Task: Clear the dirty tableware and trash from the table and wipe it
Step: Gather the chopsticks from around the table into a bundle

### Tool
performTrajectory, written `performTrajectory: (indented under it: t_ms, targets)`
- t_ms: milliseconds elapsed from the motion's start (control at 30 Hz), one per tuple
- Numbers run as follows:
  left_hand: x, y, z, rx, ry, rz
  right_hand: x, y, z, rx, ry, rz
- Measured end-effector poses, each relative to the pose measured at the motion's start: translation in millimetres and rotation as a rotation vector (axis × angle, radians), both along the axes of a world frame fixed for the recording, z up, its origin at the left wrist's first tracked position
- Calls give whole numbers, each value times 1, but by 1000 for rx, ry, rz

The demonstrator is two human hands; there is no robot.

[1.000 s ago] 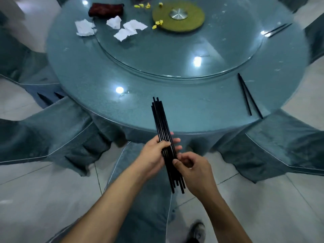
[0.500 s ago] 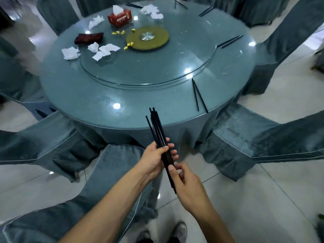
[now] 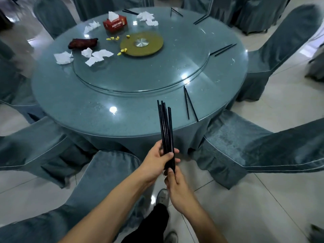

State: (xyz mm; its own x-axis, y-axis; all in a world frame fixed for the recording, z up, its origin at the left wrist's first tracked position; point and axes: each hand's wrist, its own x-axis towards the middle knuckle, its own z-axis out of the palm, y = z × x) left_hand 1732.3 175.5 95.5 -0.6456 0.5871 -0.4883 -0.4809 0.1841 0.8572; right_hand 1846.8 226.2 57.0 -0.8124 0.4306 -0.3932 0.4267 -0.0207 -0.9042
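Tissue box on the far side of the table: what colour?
Red, with white tissue sticking out; head view.

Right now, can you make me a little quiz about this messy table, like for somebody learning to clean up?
1. True or false: both hands grip the bundle of black chopsticks.
2. Which lies nearest the red tissue box? A) the dark red cloth B) the chopstick pair near the table's front edge C) the shoe
3. Fill in: the gold disc sits in the middle of the glass ____.

Key:
1. True: the left hand wraps the bundle, and the right hand pinches its lower end.
2. A
3. turntable
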Motion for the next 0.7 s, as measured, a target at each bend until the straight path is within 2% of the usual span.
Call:
performTrajectory:
  t_ms: [100, 267, 500, 600, 700]
  targets:
    - [-14, 12, -7, -41, 34, -1, -16, 12, 2, 21, -31, 19]
    - [-62, 40, -15, -39, -81, 45, -61, 47, -7, -35, -28, 24]
    - [-137, 81, -12, 28, -237, -58, -126, 91, -4, -348, 15, -24]
    - [-162, 105, -17, 44, -238, -59, -150, 113, -7, -345, -14, -28]
    - [-172, 126, -23, 13, -231, 5, -164, 136, -15, -229, -40, 59]
